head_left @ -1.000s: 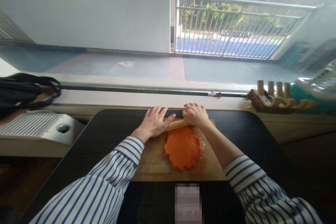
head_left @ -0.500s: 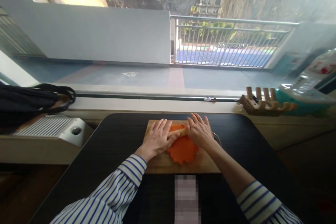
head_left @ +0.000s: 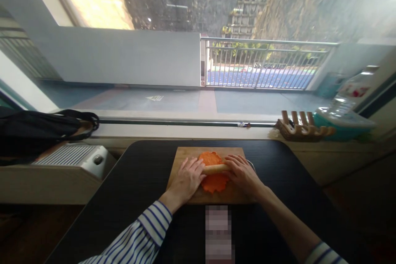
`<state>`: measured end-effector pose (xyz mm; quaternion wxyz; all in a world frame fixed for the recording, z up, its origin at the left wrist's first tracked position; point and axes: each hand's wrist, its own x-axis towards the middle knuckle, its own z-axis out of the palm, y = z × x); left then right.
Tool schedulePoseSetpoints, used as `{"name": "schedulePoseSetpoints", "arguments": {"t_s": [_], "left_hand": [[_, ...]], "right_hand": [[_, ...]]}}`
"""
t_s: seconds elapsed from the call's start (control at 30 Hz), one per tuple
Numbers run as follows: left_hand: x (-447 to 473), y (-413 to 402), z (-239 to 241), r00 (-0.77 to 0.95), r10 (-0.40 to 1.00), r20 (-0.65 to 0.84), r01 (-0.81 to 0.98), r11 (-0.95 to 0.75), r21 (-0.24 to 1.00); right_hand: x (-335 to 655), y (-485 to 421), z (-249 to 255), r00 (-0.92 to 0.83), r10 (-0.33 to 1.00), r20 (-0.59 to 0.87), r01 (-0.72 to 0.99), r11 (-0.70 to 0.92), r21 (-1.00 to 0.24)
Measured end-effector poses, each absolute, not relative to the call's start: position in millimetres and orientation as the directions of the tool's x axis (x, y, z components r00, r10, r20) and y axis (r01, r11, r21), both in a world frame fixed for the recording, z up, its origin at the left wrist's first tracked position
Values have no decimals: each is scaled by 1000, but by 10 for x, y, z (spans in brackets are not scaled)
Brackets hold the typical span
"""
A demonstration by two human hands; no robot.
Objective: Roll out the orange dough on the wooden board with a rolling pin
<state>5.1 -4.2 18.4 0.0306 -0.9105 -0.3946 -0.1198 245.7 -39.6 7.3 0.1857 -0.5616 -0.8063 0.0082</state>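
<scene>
A flat sheet of orange dough point(head_left: 211, 158) lies on a wooden board point(head_left: 181, 158) on the black table point(head_left: 133, 185). Across the middle of the dough rests a pale wooden rolling pin point(head_left: 215, 168). My left hand point(head_left: 187, 178) presses flat on the pin's left end, fingers stretched out. On the right end lies my right hand point(head_left: 243, 173), its fingers also flat over the pin. Both sleeves are blue-striped.
A window sill runs behind the table, with a wooden rack point(head_left: 297, 130) and a teal container point(head_left: 346, 126) at the right. A white heater point(head_left: 72, 157) and a black bag point(head_left: 37, 130) stand to the left. A pixelated block point(head_left: 218, 231) sits near the front edge.
Both hands have drawn the rolling pin back towards me, from the far edge of the dough to its middle. The view has tilted upward.
</scene>
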Motion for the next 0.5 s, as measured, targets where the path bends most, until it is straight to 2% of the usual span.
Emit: {"name": "schedulePoseSetpoints", "arguments": {"t_s": [0.1, 0.27, 0.4, 0.5], "left_hand": [[22, -78, 270, 671, 698, 249, 709, -703, 61], [-63, -250, 281, 732, 637, 242, 642, -764, 68], [-67, -308, 182, 721, 636, 276, 652, -757, 42], [-39, -302, 137, 712, 647, 272, 663, -747, 41]], "right_hand": [[2495, -478, 191, -329, 890, 316, 890, 404, -211], [2501, -712, 334, -447, 857, 257, 840, 501, -209], [2448, -781, 250, -399, 890, 221, 869, 444, -219], [2408, -762, 156, -353, 901, 252, 900, 401, -173]]}}
